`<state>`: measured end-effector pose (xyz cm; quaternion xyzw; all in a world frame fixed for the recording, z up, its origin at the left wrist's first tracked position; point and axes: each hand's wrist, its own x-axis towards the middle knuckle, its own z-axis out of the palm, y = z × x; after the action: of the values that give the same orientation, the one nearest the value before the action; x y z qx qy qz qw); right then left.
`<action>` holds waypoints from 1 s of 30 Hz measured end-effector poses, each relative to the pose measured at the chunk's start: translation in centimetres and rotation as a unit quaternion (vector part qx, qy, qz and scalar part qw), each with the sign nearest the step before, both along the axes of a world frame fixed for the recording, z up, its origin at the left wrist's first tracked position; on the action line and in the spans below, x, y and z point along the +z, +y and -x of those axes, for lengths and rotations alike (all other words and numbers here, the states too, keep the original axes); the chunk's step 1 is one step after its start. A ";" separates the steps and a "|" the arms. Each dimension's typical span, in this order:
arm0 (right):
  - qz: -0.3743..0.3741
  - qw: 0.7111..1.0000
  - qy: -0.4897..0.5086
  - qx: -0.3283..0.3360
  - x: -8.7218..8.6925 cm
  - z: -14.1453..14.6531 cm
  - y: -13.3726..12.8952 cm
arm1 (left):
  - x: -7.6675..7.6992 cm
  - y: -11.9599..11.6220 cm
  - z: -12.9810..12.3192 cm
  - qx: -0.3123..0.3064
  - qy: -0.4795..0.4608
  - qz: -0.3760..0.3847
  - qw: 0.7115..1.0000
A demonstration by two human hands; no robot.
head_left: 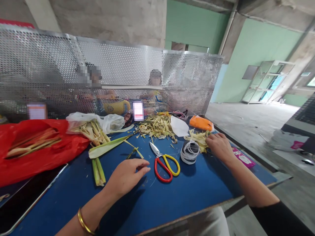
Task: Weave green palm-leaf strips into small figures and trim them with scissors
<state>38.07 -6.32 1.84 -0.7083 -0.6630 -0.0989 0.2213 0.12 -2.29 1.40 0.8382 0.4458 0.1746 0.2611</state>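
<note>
My left hand (128, 175) hovers over the blue table with nothing in it, its thumb and index finger apart. At the right side, my right hand (220, 144) has its fingers bent down and together on a small heap of pale dried husk pieces (198, 139); its fingertips are partly hidden. Scissors (161, 159) with one red and one yellow handle lie between the hands, blades slightly apart. Beside them stands a spool of white cord (190, 152). Near my left hand are a thin knotted husk strip (134, 150), a long green-edged husk (109, 147) and a cut green stalk (98, 172).
Husk scraps (157, 126) pile up at the back, beside a white sheet (179, 126) and an orange bag (201, 123). Left are a red plastic bag (73, 147) and a black-screened device (31, 196). A perforated metal screen (128, 62) borders the far edge; people sit behind it.
</note>
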 end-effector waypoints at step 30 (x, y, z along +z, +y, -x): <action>0.004 0.782 0.578 0.233 9.5 12.4 2.9 | 1.8 1.7 -3.5 0.027 -0.376 0.077 0.923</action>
<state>25.68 -3.41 11.35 -0.4576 -0.5562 0.3859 0.5764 3.63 -0.60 3.25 0.6756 0.3497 0.4491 0.4686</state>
